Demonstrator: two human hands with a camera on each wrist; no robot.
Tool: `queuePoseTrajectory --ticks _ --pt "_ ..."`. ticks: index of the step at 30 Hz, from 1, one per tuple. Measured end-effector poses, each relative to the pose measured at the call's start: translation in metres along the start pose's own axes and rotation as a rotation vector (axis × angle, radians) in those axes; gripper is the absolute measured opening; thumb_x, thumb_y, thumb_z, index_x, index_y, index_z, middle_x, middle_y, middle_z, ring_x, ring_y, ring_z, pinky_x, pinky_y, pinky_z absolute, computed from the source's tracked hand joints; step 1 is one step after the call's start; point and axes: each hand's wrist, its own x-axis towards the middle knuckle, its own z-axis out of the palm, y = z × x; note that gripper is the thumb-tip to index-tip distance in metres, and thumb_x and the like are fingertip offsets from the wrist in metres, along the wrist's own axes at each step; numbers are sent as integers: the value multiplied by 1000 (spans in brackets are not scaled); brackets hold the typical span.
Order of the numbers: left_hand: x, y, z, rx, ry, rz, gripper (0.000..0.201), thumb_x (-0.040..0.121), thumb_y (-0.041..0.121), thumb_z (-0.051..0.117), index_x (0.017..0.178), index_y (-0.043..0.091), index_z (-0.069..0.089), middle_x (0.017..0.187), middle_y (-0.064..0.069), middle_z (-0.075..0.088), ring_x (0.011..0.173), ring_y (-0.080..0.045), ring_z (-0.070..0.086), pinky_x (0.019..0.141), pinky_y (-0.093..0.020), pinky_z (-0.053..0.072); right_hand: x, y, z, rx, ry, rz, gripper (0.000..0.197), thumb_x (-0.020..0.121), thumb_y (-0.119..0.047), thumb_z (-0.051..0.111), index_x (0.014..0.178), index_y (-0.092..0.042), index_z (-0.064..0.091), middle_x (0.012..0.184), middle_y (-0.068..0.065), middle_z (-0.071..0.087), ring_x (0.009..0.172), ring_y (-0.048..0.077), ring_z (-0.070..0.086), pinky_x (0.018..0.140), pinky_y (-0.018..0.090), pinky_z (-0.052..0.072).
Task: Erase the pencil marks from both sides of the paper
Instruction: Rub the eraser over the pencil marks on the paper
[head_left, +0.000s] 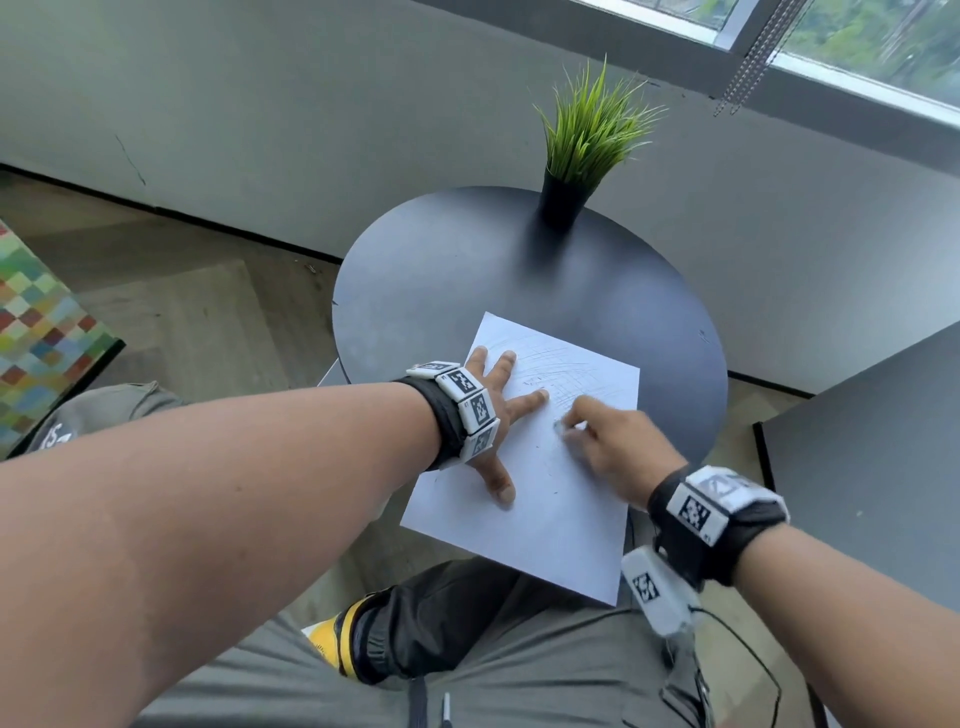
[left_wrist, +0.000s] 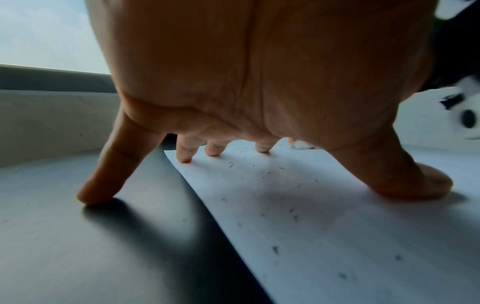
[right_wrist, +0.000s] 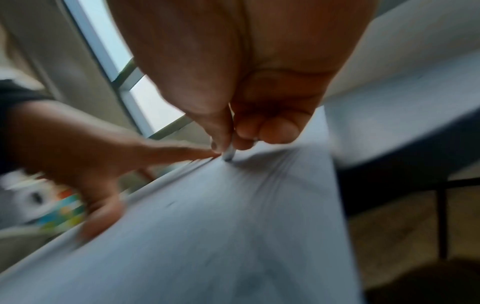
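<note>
A white sheet of paper (head_left: 550, 499) with faint pencil scribbles near its far end lies on a round dark table (head_left: 457, 270), its near end hanging over the table's edge. My left hand (head_left: 498, 410) is spread flat, fingers straight, pressing the paper's left side; its little finger (left_wrist: 101, 179) rests on the table itself. My right hand (head_left: 597, 441) pinches a small white eraser (right_wrist: 230, 153) and holds its tip against the paper (right_wrist: 233, 216) beside the left index finger. Dark eraser crumbs dot the paper (left_wrist: 324, 216). The right wrist view is motion-blurred.
A black pot with green grass-like leaves (head_left: 576, 171) stands at the table's far edge. A second dark tabletop (head_left: 872, 457) sits close on the right. A grey wall and window run behind; a colourful checkered surface (head_left: 36, 332) lies on the left.
</note>
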Motion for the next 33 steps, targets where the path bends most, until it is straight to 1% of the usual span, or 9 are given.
queuePoseTrajectory --ticks 3,9,14,17,19,22,26,30,33 --pt "0 -3 -1 33 4 -11 140 38 94 64 142 58 -23 159 1 -32 147 -37 -22 95 -82 22 -19 -14 16 -11 -179 -173 9 96 -36 56 101 -30 60 91 -10 63 84 13 57 75 28 45" --pt "1 -4 -1 13 -12 7 141 39 93 66 142 58 -23 158 -1 -34 146 -40 -25 99 -80 22 6 7 -8 47 48 92 8 94 -34 55 97 -29 61 90 -3 66 83 20 60 73 31 48" --pt "0 -4 0 42 -5 4 140 40 93 65 143 56 -23 158 -2 -34 146 -40 -24 100 -81 19 -21 -20 21 -4 -130 -193 12 96 -36 54 103 -27 60 97 -5 68 91 19 60 81 33 49" --pt "0 -3 -3 64 22 23 141 42 92 66 147 52 -18 161 -6 -27 148 -38 -17 102 -81 12 0 -1 3 -3 -23 26 13 94 -41 55 100 -31 61 96 -4 67 89 20 61 77 32 49" --pt "0 -2 -4 91 38 42 142 43 91 67 151 47 -15 162 -10 -21 148 -39 -9 108 -73 18 11 14 -12 17 55 153 13 94 -41 56 97 -29 61 93 0 67 89 22 61 72 31 45" --pt "4 -1 -2 87 50 40 146 40 93 66 152 44 -13 162 -12 -19 147 -41 -6 112 -66 21 8 10 -8 54 30 122 12 94 -39 57 95 -28 60 89 -2 66 87 20 61 70 30 44" --pt "5 3 6 96 106 18 140 44 99 54 154 40 -10 162 -15 -15 146 -44 -4 113 -61 22 -13 -12 17 -6 -141 -107 7 95 -38 57 97 -32 59 80 -14 60 80 14 57 72 29 45" --pt "6 6 6 86 123 14 139 45 98 54 154 41 -10 162 -16 -14 145 -45 -2 111 -62 24 4 9 -6 47 48 107 12 93 -39 57 95 -28 59 88 -4 66 84 20 60 75 31 48" --pt "5 5 7 82 114 9 139 44 98 55 153 43 -12 162 -16 -16 146 -46 -3 111 -64 22 -2 5 0 14 47 47 10 94 -36 55 95 -26 55 86 -2 66 81 24 60 75 36 51"
